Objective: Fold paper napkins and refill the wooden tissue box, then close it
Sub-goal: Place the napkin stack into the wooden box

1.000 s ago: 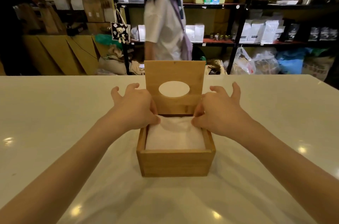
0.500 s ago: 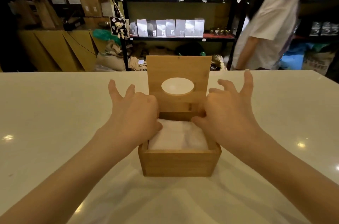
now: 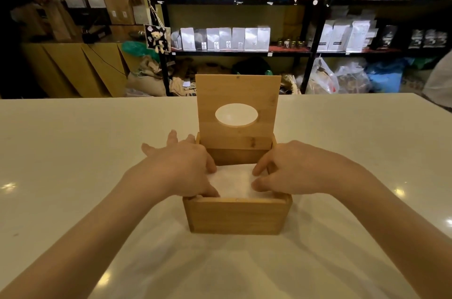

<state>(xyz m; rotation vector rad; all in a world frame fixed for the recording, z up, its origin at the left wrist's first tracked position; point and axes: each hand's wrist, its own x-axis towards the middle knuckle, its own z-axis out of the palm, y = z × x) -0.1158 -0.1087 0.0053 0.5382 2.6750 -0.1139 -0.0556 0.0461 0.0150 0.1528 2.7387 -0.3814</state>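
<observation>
We are looking down at the wooden tissue box [image 3: 236, 215], which is sitting at the centre of the frame on the pale countertop [image 3: 73, 151], with its lid [image 3: 238, 110] standing upright at the far side and showing its oval opening toward us. The white paper napkins [image 3: 234, 183] are lying inside the box, filling the space between our two hands. Our left hand [image 3: 181, 171] is reaching in over the left wall, fingers loosely spread, with fingertips pressing down on the left edge of the napkins. Our right hand [image 3: 291, 171] is coming in over the right wall, fingers slightly curled, and its tips are resting on the right edge of the stack. Neither hand is gripping anything; both are pressing flat. Dark shelving [image 3: 232, 1] with pale bags is filling the upper part of the frame.
</observation>
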